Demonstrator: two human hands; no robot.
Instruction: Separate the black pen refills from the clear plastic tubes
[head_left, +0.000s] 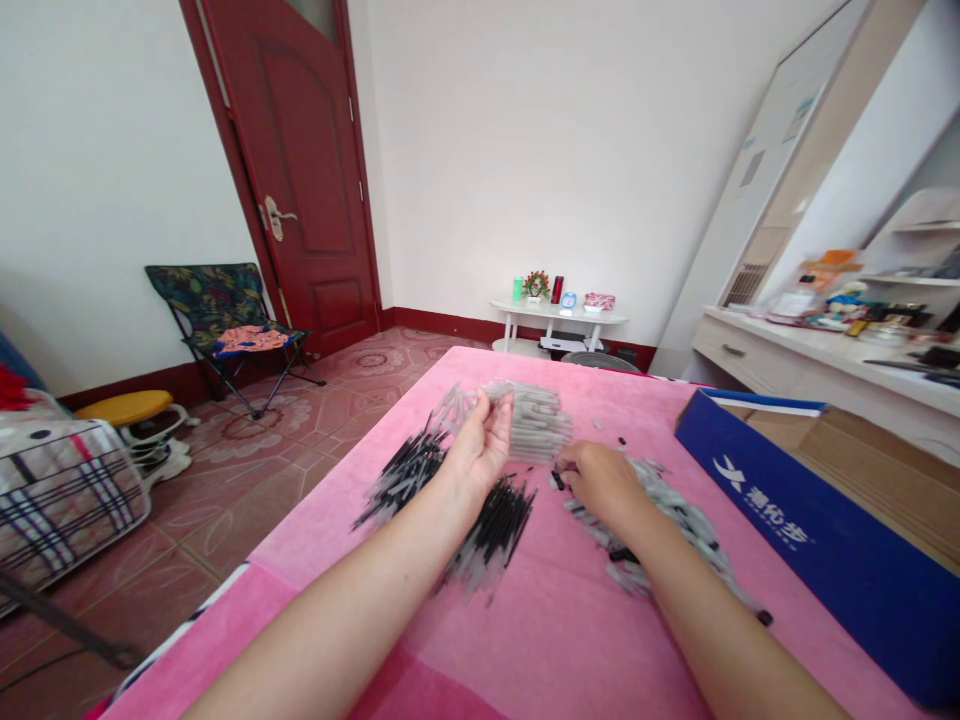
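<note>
My left hand (484,440) is raised over the table, palm turned inward, thumb and curled fingers together. Something pale and slim seems to be at its fingertips, but it blends into the pile of clear pen barrels (536,425) behind. My right hand (604,478) is closed in a pinch, with a small black-and-clear pen cap (557,481) at its fingertips. Under and beside that hand lies a heap of clear pen caps (686,515), some with black parts. Thin pen refills with black sections lie in two bundles, one left (401,475) and one right (499,525) of my left forearm.
A pink cloth (570,640) covers the table. An open blue cardboard box (810,530) stands at its right edge. Beyond are a white counter (810,350) with clutter, a low white table (559,312), a folding chair (225,300) and a red door (300,170).
</note>
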